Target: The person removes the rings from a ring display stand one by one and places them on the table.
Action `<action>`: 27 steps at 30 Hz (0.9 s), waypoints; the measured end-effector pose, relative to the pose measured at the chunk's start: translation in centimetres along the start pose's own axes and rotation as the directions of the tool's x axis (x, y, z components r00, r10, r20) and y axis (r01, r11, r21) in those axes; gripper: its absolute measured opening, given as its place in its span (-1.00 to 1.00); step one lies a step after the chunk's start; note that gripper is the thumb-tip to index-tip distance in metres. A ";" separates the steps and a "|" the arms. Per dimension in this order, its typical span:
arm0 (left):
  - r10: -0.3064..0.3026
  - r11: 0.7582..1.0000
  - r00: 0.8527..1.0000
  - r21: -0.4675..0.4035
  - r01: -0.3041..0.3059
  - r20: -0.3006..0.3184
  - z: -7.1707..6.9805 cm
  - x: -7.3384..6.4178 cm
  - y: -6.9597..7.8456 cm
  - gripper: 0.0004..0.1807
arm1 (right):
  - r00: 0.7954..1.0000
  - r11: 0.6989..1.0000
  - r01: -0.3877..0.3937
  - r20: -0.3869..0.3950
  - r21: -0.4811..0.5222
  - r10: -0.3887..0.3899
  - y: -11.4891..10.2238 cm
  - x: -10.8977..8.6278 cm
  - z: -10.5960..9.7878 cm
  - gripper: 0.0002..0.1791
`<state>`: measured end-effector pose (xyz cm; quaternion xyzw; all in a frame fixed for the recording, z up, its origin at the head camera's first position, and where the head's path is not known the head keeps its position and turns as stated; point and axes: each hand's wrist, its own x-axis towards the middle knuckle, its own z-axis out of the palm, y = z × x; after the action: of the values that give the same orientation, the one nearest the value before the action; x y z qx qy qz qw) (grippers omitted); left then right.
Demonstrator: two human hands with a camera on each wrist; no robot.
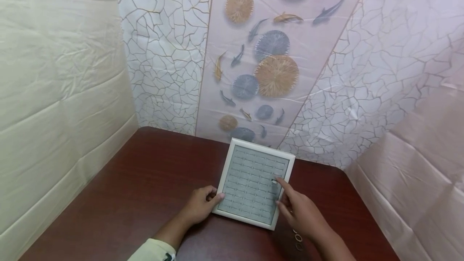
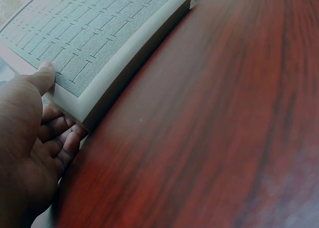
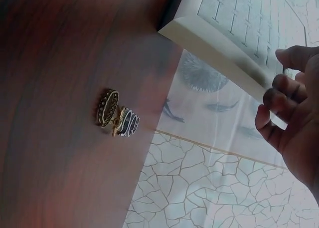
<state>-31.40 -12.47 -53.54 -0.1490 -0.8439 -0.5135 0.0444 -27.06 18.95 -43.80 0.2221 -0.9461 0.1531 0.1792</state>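
Note:
A white-framed ring display tray (image 1: 253, 190) with a grey, slotted pad leans over the dark red table. My left hand (image 1: 201, 204) grips its lower left corner, thumb on the frame's face and fingers curled beneath, as the left wrist view shows. At the pad's right side, my right hand (image 1: 302, 212) touches a small ring (image 1: 274, 181) in a slot with its index fingertip. The thumb lies near the frame's right edge. In the right wrist view, that hand's other fingers (image 3: 279, 101) are loosely bent beside the tray, and the ring is mostly hidden.
On the table by my right wrist lie an ornate bronze-toned ring (image 3: 107, 108) and a dark ring with silvery bands (image 3: 129, 122), close together. A patterned cloth (image 1: 250, 51) hangs behind the table (image 1: 145, 180), with plain cream cloth (image 1: 61, 71) at the left.

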 end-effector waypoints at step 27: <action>0.019 1.000 1.000 0.017 -0.019 -0.020 -0.1 0.0 -0.1 -0.58 | 0.982 0.990 -0.122 -0.153 -0.071 0.110 -1.0 1.9 1.8 -0.91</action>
<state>-31.45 -12.63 -53.52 -0.1514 -0.8461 -0.5076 0.0591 -28.73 16.73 -44.45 0.1471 -0.9469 0.1415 0.2485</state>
